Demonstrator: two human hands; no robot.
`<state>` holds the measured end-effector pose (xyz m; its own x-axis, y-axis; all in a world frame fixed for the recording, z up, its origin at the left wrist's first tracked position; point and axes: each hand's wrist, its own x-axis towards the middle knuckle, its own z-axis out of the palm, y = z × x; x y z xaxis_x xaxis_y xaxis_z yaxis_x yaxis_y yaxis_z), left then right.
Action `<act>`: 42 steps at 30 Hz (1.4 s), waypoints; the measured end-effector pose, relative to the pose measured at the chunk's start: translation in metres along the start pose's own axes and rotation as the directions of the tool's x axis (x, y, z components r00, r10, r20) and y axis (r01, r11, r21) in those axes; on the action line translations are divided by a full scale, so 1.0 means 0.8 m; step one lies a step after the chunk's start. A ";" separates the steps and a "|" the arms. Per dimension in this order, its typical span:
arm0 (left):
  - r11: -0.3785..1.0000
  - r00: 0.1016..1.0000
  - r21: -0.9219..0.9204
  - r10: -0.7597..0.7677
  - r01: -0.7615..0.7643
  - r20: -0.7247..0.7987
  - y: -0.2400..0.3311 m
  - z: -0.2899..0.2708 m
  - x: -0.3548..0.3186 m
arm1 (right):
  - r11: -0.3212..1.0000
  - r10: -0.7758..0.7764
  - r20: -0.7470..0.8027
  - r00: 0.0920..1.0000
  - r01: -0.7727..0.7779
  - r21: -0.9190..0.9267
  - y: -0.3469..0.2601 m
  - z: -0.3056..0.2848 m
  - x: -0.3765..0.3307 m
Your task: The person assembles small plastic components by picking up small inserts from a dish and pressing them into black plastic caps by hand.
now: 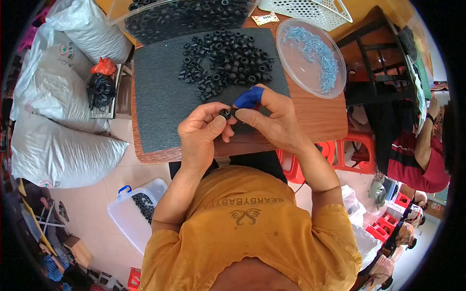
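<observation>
In the head view, near the centre of the frame, your left hand [200, 130] has its thumb and fingers closed around a small black part [225, 114], while your right hand [277, 119], with a blue covering [248, 98] on one finger, has thumb and fingertip nearly together just beside it, though I cannot tell whether they grip anything. Above your hands, in the upper middle, a pile of black parts [242, 56] lies on a dark grey mat [158, 97]; a round clear tray [302, 72] at upper right holds small bluish pieces [326, 60].
</observation>
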<state>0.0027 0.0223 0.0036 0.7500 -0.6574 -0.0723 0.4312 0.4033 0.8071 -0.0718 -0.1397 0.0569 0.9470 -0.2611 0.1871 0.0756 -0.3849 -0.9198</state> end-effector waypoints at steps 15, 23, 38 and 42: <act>0.942 0.994 0.320 0.099 -0.105 0.035 0.005 0.012 -0.009 | 0.947 0.232 0.046 0.972 -0.237 0.219 0.004 -0.001 -0.003; 0.958 0.999 0.284 0.022 -0.032 0.039 0.005 0.010 -0.008 | 0.999 -0.016 0.008 1.000 0.017 -0.043 0.002 -0.002 -0.004; 0.975 0.999 0.220 -0.037 0.037 -0.008 0.006 0.014 -0.005 | 0.997 0.041 -0.071 0.997 -0.036 0.070 0.004 0.009 -0.008; 0.974 1.000 0.226 -0.023 0.021 0.006 0.007 0.014 -0.004 | 0.999 0.015 -0.097 0.995 -0.012 0.034 0.003 0.013 -0.007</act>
<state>-0.0030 0.0195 0.0148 0.7368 -0.6703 -0.0877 0.3229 0.2349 0.9168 -0.0735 -0.1304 0.0498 0.9131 -0.3521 0.2055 0.0747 -0.3511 -0.9334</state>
